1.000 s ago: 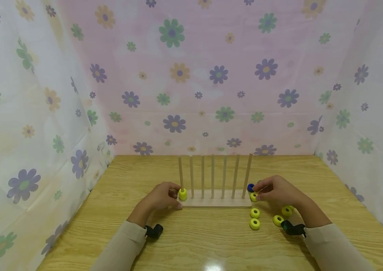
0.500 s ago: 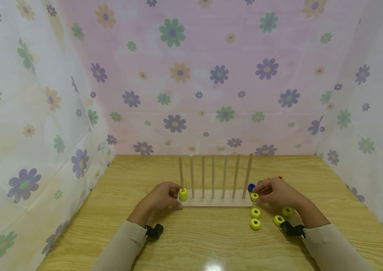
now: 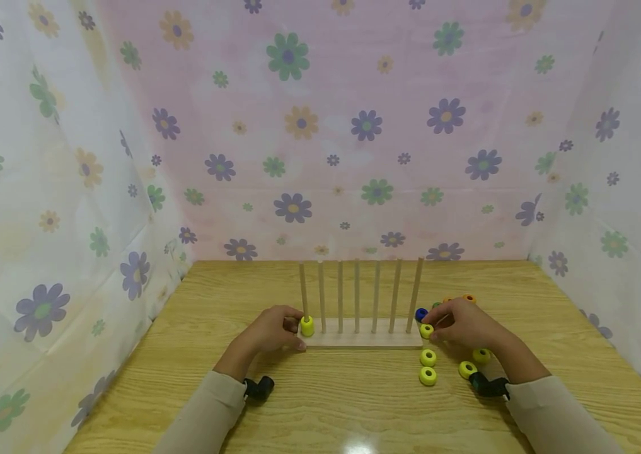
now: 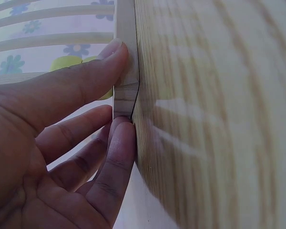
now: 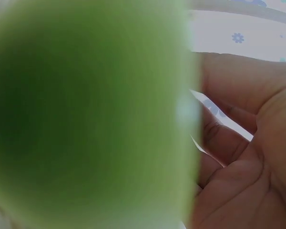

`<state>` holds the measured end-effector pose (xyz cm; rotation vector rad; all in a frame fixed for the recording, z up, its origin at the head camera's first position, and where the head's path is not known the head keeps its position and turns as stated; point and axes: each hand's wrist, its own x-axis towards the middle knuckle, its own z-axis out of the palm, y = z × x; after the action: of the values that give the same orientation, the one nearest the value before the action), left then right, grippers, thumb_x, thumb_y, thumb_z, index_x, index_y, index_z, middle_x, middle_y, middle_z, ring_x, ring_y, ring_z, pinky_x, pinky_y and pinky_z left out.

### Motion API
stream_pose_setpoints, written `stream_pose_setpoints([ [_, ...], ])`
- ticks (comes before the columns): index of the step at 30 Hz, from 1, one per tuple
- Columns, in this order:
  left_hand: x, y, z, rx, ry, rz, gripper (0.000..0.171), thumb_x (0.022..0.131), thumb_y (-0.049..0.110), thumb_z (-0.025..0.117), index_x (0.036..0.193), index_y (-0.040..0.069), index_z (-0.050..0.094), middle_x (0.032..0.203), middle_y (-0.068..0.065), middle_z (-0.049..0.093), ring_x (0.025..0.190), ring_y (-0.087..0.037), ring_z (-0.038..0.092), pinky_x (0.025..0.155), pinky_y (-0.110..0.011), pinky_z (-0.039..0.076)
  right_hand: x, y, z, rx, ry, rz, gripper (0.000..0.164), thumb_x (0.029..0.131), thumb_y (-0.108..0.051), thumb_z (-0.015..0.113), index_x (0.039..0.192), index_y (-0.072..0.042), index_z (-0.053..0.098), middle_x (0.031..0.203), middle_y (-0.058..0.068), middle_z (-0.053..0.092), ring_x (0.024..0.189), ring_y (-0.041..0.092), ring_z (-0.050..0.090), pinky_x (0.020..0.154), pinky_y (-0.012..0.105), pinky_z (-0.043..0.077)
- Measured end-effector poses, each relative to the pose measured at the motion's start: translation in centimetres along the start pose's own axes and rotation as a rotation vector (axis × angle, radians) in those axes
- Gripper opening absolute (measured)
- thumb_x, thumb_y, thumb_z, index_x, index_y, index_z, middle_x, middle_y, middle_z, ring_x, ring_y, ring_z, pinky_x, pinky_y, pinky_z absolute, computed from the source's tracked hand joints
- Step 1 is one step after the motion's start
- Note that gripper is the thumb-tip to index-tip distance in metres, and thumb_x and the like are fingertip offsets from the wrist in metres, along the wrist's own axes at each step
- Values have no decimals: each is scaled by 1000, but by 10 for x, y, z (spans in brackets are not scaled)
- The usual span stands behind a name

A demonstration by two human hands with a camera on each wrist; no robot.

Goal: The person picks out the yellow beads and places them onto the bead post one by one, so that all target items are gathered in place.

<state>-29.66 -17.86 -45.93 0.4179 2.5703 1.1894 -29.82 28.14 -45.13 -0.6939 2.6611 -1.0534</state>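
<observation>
My left hand (image 3: pixel 270 329) grips the left end of a pale wooden base (image 3: pixel 362 339) that carries a row of several upright pegs. In the left wrist view, the thumb lies on the base (image 4: pixel 127 57) and the fingers meet its end. Yellow beads (image 3: pixel 307 326) are stacked on the leftmost peg. Beside the base's right end, my right hand (image 3: pixel 464 325) pinches a yellow bead (image 3: pixel 426 331) with thumb and fingertips; its fingertips are partly hidden. A blurred yellow-green bead (image 5: pixel 95 114) fills much of the right wrist view and hides those fingertips.
A blue bead (image 3: pixel 421 314) and orange beads (image 3: pixel 469 299) lie behind the right hand, with a green one (image 3: pixel 436 306) partly hidden. More yellow beads (image 3: pixel 428 358) lie in front of it and under the wrist. Flowered cloth (image 3: pixel 326 126) encloses the wooden table (image 3: pixel 320 403).
The right hand has shifted very slightly, and the orange beads behind it have come into view. The left hand and the base look the same.
</observation>
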Motion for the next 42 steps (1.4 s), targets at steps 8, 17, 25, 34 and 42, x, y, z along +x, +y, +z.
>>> stream_pose_setpoints([
  [8, 0, 0, 0, 7, 4, -6, 75, 78, 22, 93, 145, 9, 60, 129, -9, 68, 114, -23, 64, 91, -42, 57, 0, -1, -1, -16, 0, 3, 24, 90, -18, 82, 112, -13, 77, 110, 4, 73, 98, 21, 70, 79, 26, 57],
  [17, 1, 3, -1, 20, -1, 6, 76, 78, 23, 93, 144, 9, 60, 127, -7, 68, 112, -22, 64, 89, -41, 56, -2, -4, -3, -41, 7, 5, 22, 90, -20, 82, 110, -12, 76, 104, 2, 73, 93, 17, 68, 77, 27, 56],
  [25, 1, 2, -1, 9, 3, -10, 77, 77, 24, 94, 144, 9, 60, 129, -9, 68, 116, -23, 64, 94, -44, 56, -2, -4, -2, -18, 18, 17, 23, 93, -21, 80, 114, -12, 77, 106, 3, 73, 92, 19, 69, 75, 27, 56],
  [34, 0, 0, 0, 5, 6, -7, 76, 77, 24, 94, 144, 9, 61, 127, -8, 68, 114, -23, 64, 92, -44, 56, -3, -4, -1, -26, 66, 25, 21, 92, -21, 80, 112, -13, 78, 102, 1, 71, 88, 14, 69, 74, 28, 56],
  [42, 0, 0, 0, 20, 16, -2, 75, 76, 24, 94, 143, 9, 62, 123, -7, 69, 109, -21, 64, 89, -41, 56, -1, -12, -5, -55, 108, 50, 23, 94, -23, 79, 114, -14, 77, 103, -2, 76, 91, 12, 70, 77, 30, 57],
])
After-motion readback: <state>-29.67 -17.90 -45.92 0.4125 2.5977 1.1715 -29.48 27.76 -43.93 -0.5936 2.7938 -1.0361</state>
